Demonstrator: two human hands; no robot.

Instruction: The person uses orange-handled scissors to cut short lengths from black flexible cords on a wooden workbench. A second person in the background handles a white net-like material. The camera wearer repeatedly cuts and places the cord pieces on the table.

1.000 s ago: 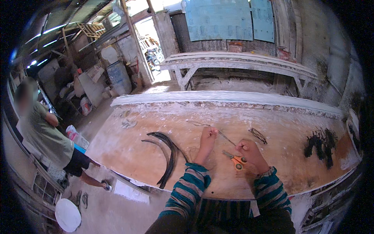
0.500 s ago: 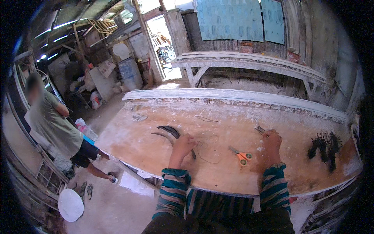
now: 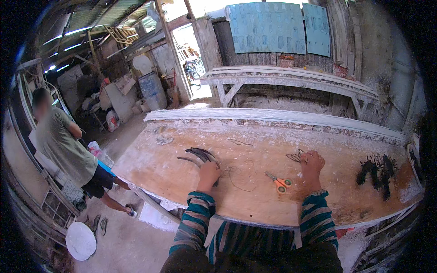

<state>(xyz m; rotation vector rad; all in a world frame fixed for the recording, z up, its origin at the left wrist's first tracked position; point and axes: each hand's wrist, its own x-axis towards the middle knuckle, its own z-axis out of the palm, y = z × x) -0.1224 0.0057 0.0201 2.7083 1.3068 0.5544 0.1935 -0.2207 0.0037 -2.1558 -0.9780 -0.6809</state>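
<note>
My left hand point(image 3: 209, 176) rests on several black curved strips point(image 3: 199, 154), with its fingers curled over them near their middle. The strips fan out to the far left of the hand. My right hand point(image 3: 312, 169) is closed on a small looped bundle of thin dark cord point(image 3: 295, 156), whose loops stick out to the left of the fingers. Between the hands lie orange-handled scissors point(image 3: 281, 183), blades toward the far left. A loose thin cord point(image 3: 237, 180) curls on the tabletop beside my left hand.
The wooden table point(image 3: 268, 207) has a raised white edge point(image 3: 268, 119) at its far side. Black stringy bundles point(image 3: 378, 175) lie at the right. Another thin cord point(image 3: 240, 142) lies farther back. A person point(image 3: 68, 141) stands at the left, near a white round stool point(image 3: 81, 241).
My left hand has moved slightly left, onto the black strips. The cord loops at my right hand now spread out to its left. The view has tilted a little.
</note>
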